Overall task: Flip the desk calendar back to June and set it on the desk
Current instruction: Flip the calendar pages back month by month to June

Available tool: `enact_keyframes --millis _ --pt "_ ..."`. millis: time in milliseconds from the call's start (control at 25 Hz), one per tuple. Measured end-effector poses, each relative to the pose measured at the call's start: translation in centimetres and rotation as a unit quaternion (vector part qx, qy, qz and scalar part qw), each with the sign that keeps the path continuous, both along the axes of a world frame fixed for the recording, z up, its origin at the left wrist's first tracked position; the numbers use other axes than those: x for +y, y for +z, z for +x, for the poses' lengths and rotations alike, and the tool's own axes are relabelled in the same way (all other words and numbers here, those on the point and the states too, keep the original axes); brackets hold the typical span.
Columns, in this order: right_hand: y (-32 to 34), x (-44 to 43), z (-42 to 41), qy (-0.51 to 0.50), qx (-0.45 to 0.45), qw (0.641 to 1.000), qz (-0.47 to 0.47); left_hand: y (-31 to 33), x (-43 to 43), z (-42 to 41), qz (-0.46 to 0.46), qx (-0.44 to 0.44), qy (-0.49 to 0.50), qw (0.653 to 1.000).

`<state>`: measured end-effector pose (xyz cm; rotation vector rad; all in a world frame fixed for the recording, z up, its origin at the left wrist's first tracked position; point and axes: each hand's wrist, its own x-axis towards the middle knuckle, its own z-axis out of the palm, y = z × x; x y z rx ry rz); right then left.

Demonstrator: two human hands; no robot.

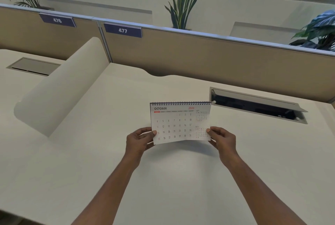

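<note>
Above desk [181,179], spiral-bound calendar [179,123] shows Oct 2026 pg, white.

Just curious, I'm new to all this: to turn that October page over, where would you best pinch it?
Probably at the desk calendar's loose bottom edge, from below, lifting it over the spiral binding on top. The left hand and right hand already pinch the lower corners.

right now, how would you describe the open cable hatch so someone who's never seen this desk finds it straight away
Start at the tan partition bearing the 477 label and come down onto the white desk in front of it. The cable hatch is the long slot to the right of the calendar held in both hands. Unlike the hatch on the neighbouring desk, its grey lid is propped up over a dark cavity.
</note>
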<state>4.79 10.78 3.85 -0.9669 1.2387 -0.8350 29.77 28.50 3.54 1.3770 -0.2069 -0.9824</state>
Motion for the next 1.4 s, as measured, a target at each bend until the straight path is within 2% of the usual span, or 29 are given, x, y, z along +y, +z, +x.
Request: enact_keyframes --millis 400,680,1080,1400 --pt "0.3 -0.1 -0.7 0.02 -0.008 0.999 -0.033 -0.2 0.4 0.8 -0.014 -0.014 -0.015 1.0" --pt "0.7 0.0 -1.3 0.044 -0.044 0.998 -0.003 0.1 0.4 0.7 0.009 -0.027 -0.019 0.999" --pt "2.1 -0.2 -0.8 0.027 -0.079 0.996 0.018 1.1 0.8 0.8 -0.003 -0.014 -0.024 1.0" --pt "3.7 -0.4 -1.3 0.051 -0.107 0.992 0.044 2.8 0.1 1.5 -0.019 -0.022 -0.019 0.999"
